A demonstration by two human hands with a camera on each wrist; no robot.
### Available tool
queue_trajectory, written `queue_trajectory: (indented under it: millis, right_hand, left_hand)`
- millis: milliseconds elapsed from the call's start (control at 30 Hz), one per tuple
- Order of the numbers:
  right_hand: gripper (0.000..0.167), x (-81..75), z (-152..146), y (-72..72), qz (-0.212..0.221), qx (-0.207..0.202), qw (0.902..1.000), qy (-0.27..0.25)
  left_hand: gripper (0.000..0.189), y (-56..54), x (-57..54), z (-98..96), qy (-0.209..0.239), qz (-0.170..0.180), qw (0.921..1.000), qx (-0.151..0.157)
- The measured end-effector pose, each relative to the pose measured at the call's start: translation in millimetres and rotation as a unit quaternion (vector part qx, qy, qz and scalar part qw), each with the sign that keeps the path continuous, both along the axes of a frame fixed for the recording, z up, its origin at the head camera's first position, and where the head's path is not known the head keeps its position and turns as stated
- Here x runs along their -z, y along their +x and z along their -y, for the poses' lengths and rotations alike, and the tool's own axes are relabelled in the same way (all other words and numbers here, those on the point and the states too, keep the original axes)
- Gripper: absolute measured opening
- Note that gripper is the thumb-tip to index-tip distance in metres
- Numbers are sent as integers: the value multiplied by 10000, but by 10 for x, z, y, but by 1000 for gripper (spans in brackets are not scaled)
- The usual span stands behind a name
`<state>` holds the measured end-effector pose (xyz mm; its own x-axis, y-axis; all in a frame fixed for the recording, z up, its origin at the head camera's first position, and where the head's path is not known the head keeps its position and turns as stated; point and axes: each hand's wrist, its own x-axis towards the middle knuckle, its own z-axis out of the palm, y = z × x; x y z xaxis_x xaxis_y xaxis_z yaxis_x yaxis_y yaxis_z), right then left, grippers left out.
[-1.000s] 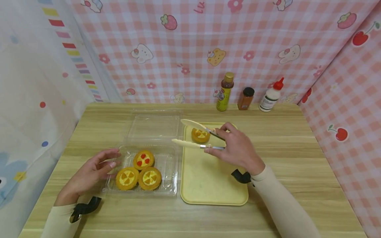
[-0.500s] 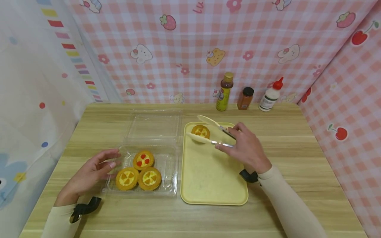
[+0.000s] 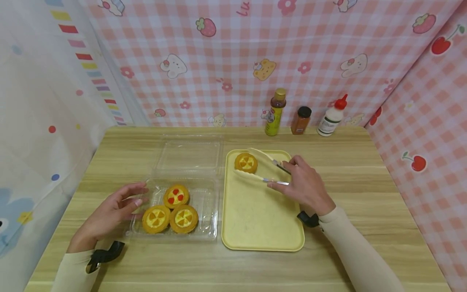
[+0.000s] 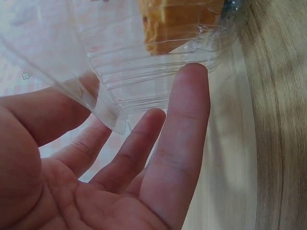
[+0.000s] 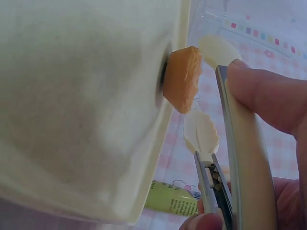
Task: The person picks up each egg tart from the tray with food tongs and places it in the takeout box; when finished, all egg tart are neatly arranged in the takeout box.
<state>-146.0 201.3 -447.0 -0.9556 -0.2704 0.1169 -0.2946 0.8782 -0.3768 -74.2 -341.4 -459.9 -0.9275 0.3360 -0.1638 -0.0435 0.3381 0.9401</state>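
Observation:
My right hand [image 3: 308, 186] grips tongs [image 3: 251, 176] with cream scalloped ends. The tongs are spread, one end on each side of an egg tart [image 3: 246, 163] with orange wedges, in the far left corner of the yellow tray [image 3: 262, 223]. In the right wrist view the tart [image 5: 181, 79] stands apart from both tong ends. My left hand [image 3: 109, 213] is by the left wall of a clear plastic clamshell box [image 3: 208, 207], fingers loosely bent; the left wrist view shows its fingertips close to the plastic [image 4: 144, 72], contact unclear. A red-dotted tart [image 3: 176, 196] and two orange-wedge tarts [image 3: 184, 219] sit inside.
The box's lid [image 3: 189, 154] lies folded open behind it. Along the back edge of the wooden table [image 3: 357, 182] stand a yellow-green bottle [image 3: 274, 115], a red-brown jar [image 3: 300, 121] with a black cap and a white squeeze bottle [image 3: 330, 121] with a red nozzle.
My right hand has drawn the tongs rightward, from beyond the tray's left edge to around the tart on the tray. My left hand and the tarts have stayed in place.

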Motion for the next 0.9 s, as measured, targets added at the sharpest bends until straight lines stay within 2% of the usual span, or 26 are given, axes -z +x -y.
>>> queue_trajectory:
  millis: [600,900]
  right_hand:
    - [81,45,-1,-18,-165,-76,9995,277]
    - [80,-21,2,11,-253,-80,9994,226]
  left_hand:
    - [55,-1,14,15,53,-47,10000,59]
    - [54,0,26,26,106,-76,9999,82]
